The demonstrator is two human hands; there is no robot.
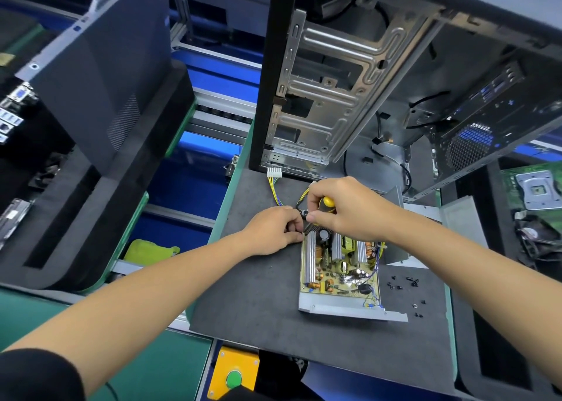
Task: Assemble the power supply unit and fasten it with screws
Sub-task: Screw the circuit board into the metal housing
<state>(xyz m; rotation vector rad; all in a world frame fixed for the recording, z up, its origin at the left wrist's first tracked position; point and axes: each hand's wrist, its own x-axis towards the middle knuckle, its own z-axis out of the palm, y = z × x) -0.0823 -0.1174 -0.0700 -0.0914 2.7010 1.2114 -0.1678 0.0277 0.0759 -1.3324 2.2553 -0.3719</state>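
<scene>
head view: the risk here is the screwdriver [327,205] tip slipping off the small screw at the board's far-left corner, around 11 o'clock of the power supply unit [340,271], and gouging the circuit board [339,274] or flicking the screw away; the cause would be the shaft tilting while the holding fingers crowd it. the right hand [343,207] is wrapped round the yellow-black handle. the left hand [273,231] has its fingertips pinched together at the tip, apparently steadying the screw. the unit lies open on the grey mat [258,294], near centre: yellowish board, silver heatsinks, metal tray. loose black screws [407,282] lie at 3 o'clock of it.
</scene>
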